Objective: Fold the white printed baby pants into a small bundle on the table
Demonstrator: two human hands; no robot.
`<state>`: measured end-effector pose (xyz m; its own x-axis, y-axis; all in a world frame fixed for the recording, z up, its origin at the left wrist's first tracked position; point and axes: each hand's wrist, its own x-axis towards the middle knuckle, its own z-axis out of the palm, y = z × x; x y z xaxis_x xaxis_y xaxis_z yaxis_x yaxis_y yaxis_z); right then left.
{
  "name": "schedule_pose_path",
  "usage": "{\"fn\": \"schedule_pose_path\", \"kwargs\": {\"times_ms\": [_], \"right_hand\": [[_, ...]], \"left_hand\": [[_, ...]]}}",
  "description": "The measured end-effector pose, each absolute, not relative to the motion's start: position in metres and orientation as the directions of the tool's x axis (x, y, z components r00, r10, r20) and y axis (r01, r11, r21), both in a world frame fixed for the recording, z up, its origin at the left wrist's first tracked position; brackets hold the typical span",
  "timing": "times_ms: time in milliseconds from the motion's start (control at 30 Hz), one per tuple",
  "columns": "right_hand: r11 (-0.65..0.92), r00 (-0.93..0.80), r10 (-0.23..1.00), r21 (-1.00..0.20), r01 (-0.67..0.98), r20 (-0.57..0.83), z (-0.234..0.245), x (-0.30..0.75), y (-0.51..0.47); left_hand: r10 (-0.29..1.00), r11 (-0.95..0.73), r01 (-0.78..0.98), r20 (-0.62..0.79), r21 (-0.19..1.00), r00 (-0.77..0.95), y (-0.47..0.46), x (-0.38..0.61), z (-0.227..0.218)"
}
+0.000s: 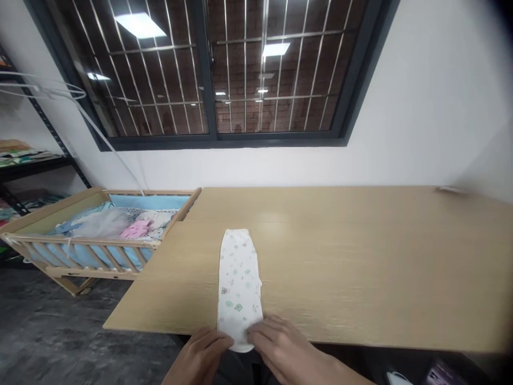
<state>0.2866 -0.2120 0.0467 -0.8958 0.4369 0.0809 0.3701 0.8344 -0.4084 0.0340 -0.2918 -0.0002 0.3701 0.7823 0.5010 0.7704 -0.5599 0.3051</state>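
Note:
A pair of white baby pants (239,278) with a small green and grey print lies folded lengthwise on the wooden table (340,267). Its near end hangs slightly past the front edge. My left hand (202,350) has its fingers closed on the near left corner of the cloth. At the near right side, my right hand (282,342) pinches the fabric, its fingertips bent down on it. The thumbs and the underside of the near end are partly hidden.
Left of the table stands a wooden crib (120,251) with blue lining and a pink cloth (137,229) inside. A shelf (36,166) with folded fabrics is at far left. Behind the table is a barred window (212,139). A small flat object (451,189) lies at the back right.

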Motion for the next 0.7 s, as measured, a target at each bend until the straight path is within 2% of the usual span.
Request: {"fn": "schedule_pose_path", "kwargs": {"times_ms": [133, 233, 333, 400, 533, 700], "right_hand": [[0.706, -0.826, 0.558, -0.571, 0.419, 0.083, 0.096, 0.291, -0.207], [0.682, -0.792, 0.583, -0.639, 0.355, 0.182, 0.116, 0.283, -0.182], [0.679, -0.728, 0.621, -0.663, 0.315, 0.291, 0.111, 0.264, -0.136], [0.651, -0.635, 0.689, -0.682, 0.332, 0.349, 0.099, 0.246, -0.097], [0.529, -0.472, 0.818, -0.753, 0.392, 0.328, 0.064, 0.212, -0.022], [0.462, -0.381, 0.877, -0.731, 0.501, 0.293, 0.027, 0.188, 0.030]], "left_hand": [[0.867, -0.479, 0.696, 0.414, 0.536, 0.277, -0.286, 0.034, 0.037], [0.882, -0.412, 0.701, 0.448, 0.581, 0.147, -0.259, 0.028, 0.064], [0.873, -0.369, 0.741, 0.483, 0.561, 0.069, -0.214, 0.020, 0.085], [0.899, -0.298, 0.784, 0.436, 0.545, 0.039, -0.179, 0.016, 0.093], [0.954, -0.119, 0.871, 0.298, 0.477, -0.033, -0.112, 0.014, 0.090], [0.972, 0.029, 0.918, 0.203, 0.395, -0.118, -0.055, 0.022, 0.066]]}}
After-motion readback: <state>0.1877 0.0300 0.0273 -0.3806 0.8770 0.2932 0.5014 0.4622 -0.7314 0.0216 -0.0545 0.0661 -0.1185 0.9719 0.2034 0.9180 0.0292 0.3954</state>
